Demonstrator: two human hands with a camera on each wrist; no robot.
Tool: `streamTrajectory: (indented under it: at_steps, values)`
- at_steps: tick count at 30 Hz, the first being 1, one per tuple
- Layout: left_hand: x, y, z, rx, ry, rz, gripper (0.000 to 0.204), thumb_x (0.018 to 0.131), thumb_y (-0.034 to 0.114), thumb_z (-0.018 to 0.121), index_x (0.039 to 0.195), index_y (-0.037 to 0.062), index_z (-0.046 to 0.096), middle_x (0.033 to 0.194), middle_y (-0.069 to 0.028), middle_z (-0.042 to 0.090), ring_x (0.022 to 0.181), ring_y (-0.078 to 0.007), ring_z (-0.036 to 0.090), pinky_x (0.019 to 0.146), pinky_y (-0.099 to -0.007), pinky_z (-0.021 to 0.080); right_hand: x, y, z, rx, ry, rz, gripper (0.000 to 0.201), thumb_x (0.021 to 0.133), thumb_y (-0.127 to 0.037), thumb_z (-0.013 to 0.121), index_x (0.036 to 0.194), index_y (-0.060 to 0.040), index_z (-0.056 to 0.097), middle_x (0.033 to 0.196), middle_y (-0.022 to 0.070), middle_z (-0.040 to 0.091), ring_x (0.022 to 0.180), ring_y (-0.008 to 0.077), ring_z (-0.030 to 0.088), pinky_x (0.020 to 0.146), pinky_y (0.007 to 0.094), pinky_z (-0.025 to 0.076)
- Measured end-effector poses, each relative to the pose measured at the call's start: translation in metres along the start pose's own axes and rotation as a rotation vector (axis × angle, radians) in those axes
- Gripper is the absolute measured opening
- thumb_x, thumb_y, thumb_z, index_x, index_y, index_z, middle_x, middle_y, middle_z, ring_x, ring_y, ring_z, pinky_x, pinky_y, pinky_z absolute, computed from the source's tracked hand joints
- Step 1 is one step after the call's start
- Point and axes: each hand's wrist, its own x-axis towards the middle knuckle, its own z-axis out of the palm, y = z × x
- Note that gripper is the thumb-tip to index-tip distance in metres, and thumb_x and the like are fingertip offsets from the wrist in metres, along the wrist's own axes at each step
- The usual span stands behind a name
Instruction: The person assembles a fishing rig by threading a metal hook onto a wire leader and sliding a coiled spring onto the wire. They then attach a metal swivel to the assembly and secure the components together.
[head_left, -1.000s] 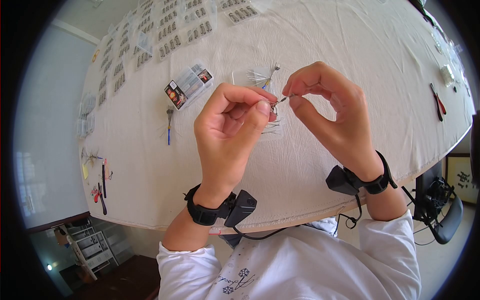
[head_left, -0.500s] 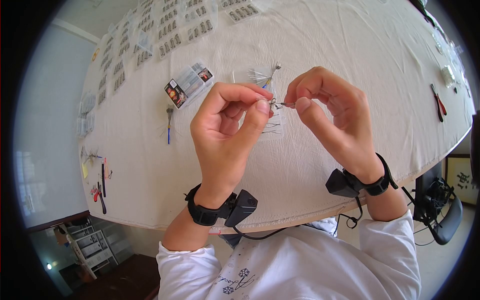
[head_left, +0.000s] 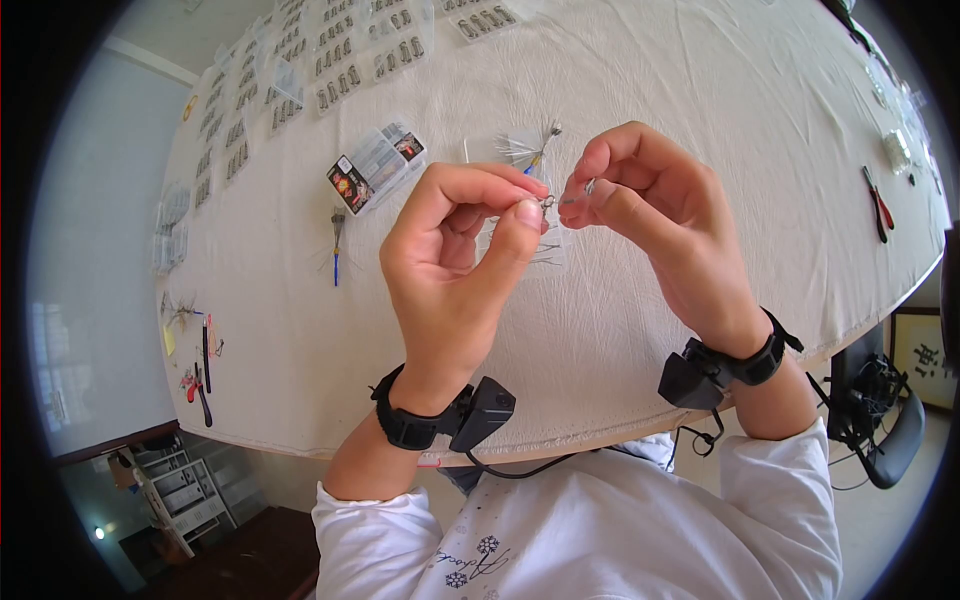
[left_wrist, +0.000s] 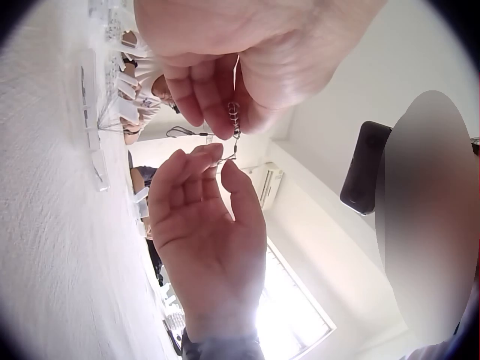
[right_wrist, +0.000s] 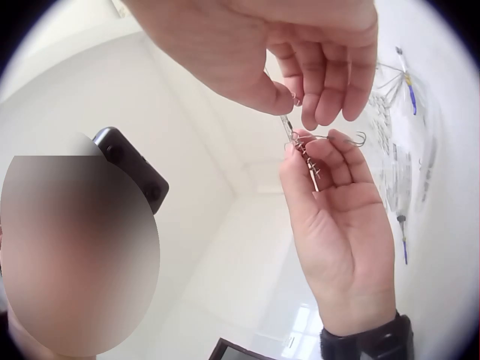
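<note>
Both hands meet over the cloth, working on a small metal fishing rig. My left hand pinches it between thumb and forefinger. In the left wrist view a coiled spring shows at those fingertips, with a dark wire loop reaching sideways. A curved fish hook sticks out past the left fingers in the right wrist view. My right hand is just to the right, its thumb and fingertips pinching the thin end of the rig. Part of the rig is hidden behind the fingers.
Below the hands lies a clear packet of wires. A labelled plastic box and a blue-tipped wire bundle lie to the left. Trays of metal springs fill the far left. Red-handled pliers lie at right.
The right hand first draws back slightly from the left, then tilts and shifts its fingertips at the rig's end. The left hand keeps its pinch and stays nearly still.
</note>
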Motion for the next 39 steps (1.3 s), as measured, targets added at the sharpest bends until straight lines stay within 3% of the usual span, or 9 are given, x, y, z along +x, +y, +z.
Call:
streamTrajectory:
  at_steps: [4, 7, 10, 13, 19, 28, 31, 39]
  values:
    - [0.000, 0.000, 0.001, -0.003, -0.002, -0.009, 0.007, 0.089, 0.006, 0.059, 0.093, 0.0027, 0.053, 0.099, -0.0102, 0.060, 0.083, -0.0105, 0.057, 0.075, -0.0263, 0.051, 0.000, -0.003, 0.001, 0.122, -0.066, 0.092, 0.015, 0.089, -0.009, 0.058, 0.102, -0.0029, 0.053, 0.094, 0.0031, 0.058, 0.088, 0.0096, 0.057, 0.081, 0.0266, 0.047]
    - [0.000, 0.000, -0.001, 0.013, -0.007, -0.005, 0.008, 0.089, 0.006, 0.059, 0.093, 0.0025, 0.053, 0.099, -0.0102, 0.060, 0.084, -0.0104, 0.057, 0.075, -0.0261, 0.051, -0.002, -0.007, 0.002, 0.024, -0.139, 0.071, 0.017, 0.087, -0.005, 0.061, 0.101, -0.0024, 0.053, 0.094, 0.0019, 0.056, 0.089, 0.0082, 0.054, 0.081, 0.0244, 0.046]
    - [0.000, 0.001, 0.001, -0.081, 0.028, -0.032, 0.010, 0.084, -0.006, 0.061, 0.091, -0.0014, 0.056, 0.096, -0.0113, 0.062, 0.086, -0.0113, 0.059, 0.078, -0.0241, 0.049, 0.001, 0.006, 0.000, -0.108, -0.092, -0.140, 0.012, 0.083, -0.002, 0.063, 0.094, 0.0002, 0.058, 0.089, 0.0026, 0.061, 0.082, 0.0074, 0.059, 0.078, 0.0244, 0.050]
    - [-0.001, 0.002, 0.001, -0.082, 0.021, -0.040, 0.010, 0.084, -0.006, 0.061, 0.091, -0.0015, 0.056, 0.096, -0.0113, 0.062, 0.085, -0.0112, 0.060, 0.077, -0.0240, 0.050, 0.001, 0.006, 0.001, -0.154, -0.055, -0.186, 0.008, 0.084, -0.002, 0.062, 0.090, 0.0009, 0.059, 0.084, 0.0026, 0.061, 0.080, 0.0071, 0.059, 0.077, 0.0244, 0.050]
    - [-0.001, 0.003, 0.003, -0.087, 0.019, -0.051, 0.010, 0.084, -0.006, 0.060, 0.092, -0.0015, 0.056, 0.096, -0.0112, 0.062, 0.084, -0.0108, 0.060, 0.076, -0.0233, 0.050, -0.001, 0.004, 0.004, -0.169, -0.035, -0.148, 0.008, 0.087, -0.004, 0.059, 0.091, 0.0026, 0.059, 0.083, 0.0035, 0.061, 0.080, 0.0084, 0.060, 0.078, 0.0250, 0.050]
    - [-0.002, 0.000, 0.003, -0.058, 0.041, -0.048, 0.009, 0.085, -0.005, 0.060, 0.092, -0.0011, 0.056, 0.096, -0.0109, 0.062, 0.086, -0.0106, 0.060, 0.077, -0.0232, 0.049, 0.000, -0.004, -0.002, 0.114, -0.088, 0.099, 0.009, 0.090, -0.006, 0.056, 0.091, 0.0018, 0.059, 0.088, 0.0049, 0.062, 0.084, 0.0104, 0.060, 0.078, 0.0241, 0.049]
    - [-0.002, -0.003, 0.001, -0.003, 0.007, -0.022, 0.007, 0.090, 0.006, 0.058, 0.093, 0.0030, 0.053, 0.099, -0.0097, 0.060, 0.085, -0.0104, 0.058, 0.076, -0.0256, 0.051, 0.000, -0.003, -0.003, 0.201, -0.113, 0.130, 0.009, 0.090, -0.008, 0.057, 0.093, 0.0007, 0.059, 0.090, 0.0046, 0.063, 0.086, 0.0106, 0.061, 0.079, 0.0236, 0.048]
    - [0.000, 0.002, 0.001, -0.037, 0.054, -0.045, 0.007, 0.089, 0.005, 0.058, 0.093, 0.0026, 0.053, 0.099, -0.0098, 0.061, 0.080, -0.0103, 0.056, 0.076, -0.0261, 0.047, -0.001, 0.000, 0.004, 0.050, -0.092, 0.038, 0.016, 0.082, 0.002, 0.063, 0.096, -0.0002, 0.055, 0.092, 0.0035, 0.061, 0.088, 0.0106, 0.061, 0.083, 0.0251, 0.050]
